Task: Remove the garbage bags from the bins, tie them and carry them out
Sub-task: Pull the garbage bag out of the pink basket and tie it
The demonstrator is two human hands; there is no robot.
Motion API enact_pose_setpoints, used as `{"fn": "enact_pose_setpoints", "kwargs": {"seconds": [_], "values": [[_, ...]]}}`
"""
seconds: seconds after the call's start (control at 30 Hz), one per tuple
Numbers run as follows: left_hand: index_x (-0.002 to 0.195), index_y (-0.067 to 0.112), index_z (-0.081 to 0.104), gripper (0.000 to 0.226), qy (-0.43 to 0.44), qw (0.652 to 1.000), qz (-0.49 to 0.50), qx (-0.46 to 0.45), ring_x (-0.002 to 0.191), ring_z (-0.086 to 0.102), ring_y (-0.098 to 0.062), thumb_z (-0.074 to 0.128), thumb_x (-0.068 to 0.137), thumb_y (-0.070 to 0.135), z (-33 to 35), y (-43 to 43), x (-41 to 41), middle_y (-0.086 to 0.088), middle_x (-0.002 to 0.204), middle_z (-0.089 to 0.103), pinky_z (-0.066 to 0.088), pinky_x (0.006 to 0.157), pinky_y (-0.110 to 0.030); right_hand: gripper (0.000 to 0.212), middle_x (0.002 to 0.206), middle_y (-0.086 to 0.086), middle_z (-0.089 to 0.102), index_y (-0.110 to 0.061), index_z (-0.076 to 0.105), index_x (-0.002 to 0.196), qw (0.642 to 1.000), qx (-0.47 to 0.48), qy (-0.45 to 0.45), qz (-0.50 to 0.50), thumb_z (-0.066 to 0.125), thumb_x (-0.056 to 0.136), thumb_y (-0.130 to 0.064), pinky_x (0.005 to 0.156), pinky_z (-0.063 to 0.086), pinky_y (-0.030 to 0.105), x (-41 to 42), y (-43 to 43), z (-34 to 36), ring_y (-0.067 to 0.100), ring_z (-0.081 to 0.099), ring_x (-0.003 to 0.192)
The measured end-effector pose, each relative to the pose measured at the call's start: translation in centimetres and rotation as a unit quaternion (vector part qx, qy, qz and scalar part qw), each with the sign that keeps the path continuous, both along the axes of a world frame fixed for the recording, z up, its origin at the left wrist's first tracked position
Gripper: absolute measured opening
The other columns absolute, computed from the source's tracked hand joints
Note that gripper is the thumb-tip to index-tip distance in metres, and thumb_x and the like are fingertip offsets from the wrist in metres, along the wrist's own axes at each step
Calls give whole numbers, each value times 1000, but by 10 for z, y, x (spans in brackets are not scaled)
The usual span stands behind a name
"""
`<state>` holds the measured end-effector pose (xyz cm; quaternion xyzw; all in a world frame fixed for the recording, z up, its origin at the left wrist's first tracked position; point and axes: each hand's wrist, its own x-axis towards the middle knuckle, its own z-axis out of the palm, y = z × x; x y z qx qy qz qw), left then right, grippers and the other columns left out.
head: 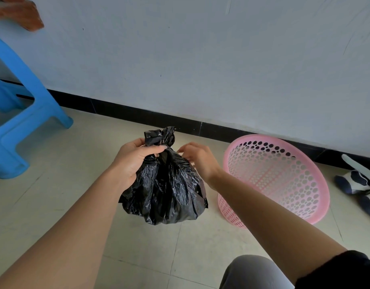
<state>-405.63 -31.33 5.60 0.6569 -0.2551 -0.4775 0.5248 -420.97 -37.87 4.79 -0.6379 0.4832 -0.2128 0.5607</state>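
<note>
No legible text, label, brand, number or sign anywhere in frame.

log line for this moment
phase: tying | black garbage bag: out of bin, neck bunched | left hand: grips neck | right hand: open beside bag | pink bin: unlined, on floor
</note>
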Motion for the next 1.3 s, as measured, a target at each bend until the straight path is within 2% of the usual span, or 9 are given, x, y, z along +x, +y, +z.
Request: {"fn": "enact_pose_setpoints", "kwargs": {"seconds": [0.2,0.33,0.43,0.63,0.77,0.97,1.03,1.2,1.3], "values": [[92,12,73,27,-24,999,-36,-10,96,69,-26,81,67,7,0,-5,-2,-7,92,75,46,100,-41,37,105,2,69,-13,71,97,992,75,-57,-85,59,87,-47,74,38,28,9,-8,8,10,57,90],[93,12,75,25,-38,999,-37,-10,93,69,-20,81,69,10,1,-4,-5,-4,91,76,47,95,-32,12,83,-8,64,-16,71,81,985,82,-112,-102,69,85,-28,76,37,25,19,-10,12,3,53,81],[91,17,77,21,-30,999,-11,-13,98,63,-9,80,72,24,-2,-3,-4,2,92,75,37,99,-29,24,66,-8,55,-16,60,65,980,59,-134,-137,67,88,-15,64,36,19,21,-13,5,2,48,65],[96,21,77,31,-7,998,58,-5,102,62,-17,78,73,41,-9,-7,-2,-2,101,73,42,104,-39,13,75,4,57,-4,65,92,974,52,-82,-203,61,93,-16,59,39,23,23,-14,-13,13,48,66],[81,21,76,20,11,991,127,32,83,66,-15,78,75,40,-14,-3,8,-1,89,72,53,80,-31,8,73,5,56,-9,59,90,952,61,-51,-295,57,95,-15,57,40,28,17,-26,-28,14,45,59],[80,9,62,28,-53,966,226,113,63,47,-13,69,85,35,-37,9,28,-1,71,54,33,53,-20,6,89,11,65,-10,55,93,917,22,10,-399,51,97,-13,58,51,32,-5,-38,-51,21,63,75],[78,8,63,31,-77,956,247,136,61,48,-16,68,84,38,-46,13,35,-5,78,61,35,55,-22,8,92,11,67,-13,52,92,913,21,21,-408,49,98,-16,71,59,41,-7,-40,-51,27,69,82],[85,16,58,39,28,973,177,145,74,60,-14,51,89,54,-52,20,37,-1,89,67,54,69,-31,26,87,13,66,-2,51,103,931,100,-82,-340,33,104,-22,42,51,24,11,-34,-39,18,65,54],[90,13,57,32,83,984,98,122,83,61,-18,61,86,44,-47,10,30,-4,92,64,57,74,-36,23,86,13,66,-2,55,105,932,145,-133,-305,47,99,-23,47,48,24,22,-26,-45,15,63,55]]}}
